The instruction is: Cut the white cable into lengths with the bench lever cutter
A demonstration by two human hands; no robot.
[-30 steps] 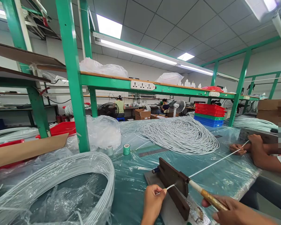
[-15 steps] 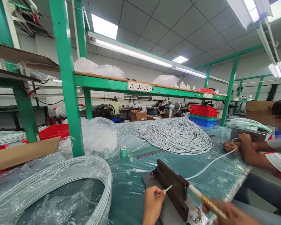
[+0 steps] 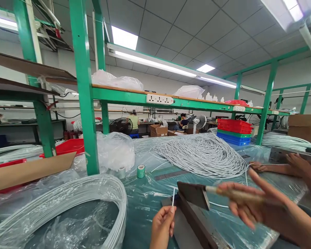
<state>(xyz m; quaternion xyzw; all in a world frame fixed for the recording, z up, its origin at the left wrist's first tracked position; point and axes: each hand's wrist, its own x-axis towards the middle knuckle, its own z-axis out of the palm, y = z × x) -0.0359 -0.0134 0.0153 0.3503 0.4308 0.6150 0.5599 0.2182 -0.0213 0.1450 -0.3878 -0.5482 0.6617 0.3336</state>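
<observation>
Swung upward since half a second ago, the blade of the lever cutter now stands tilted above its base, and the white cable piece has turned from slanting toward the blade to pointing nearly straight up. The left hand pinches that piece between thumb and fingertips, just left of the cutter. Blurred, the right hand has its fingers loosely spread, with the cutter's handle lying across it by the thumb; I cannot tell how firmly it grips. Beyond the handle, a longer white cable curves over the plastic-covered surface. Near it on the right, a co-worker's hand rests by a metal block. Farther back lie a steel ruler, a green tape roll and a broad loose heap of white cable. At left, a wrapped cable coil lies near a clear plastic bag. Red, green and blue trays are stacked behind the heap, under the green-framed shelf.
</observation>
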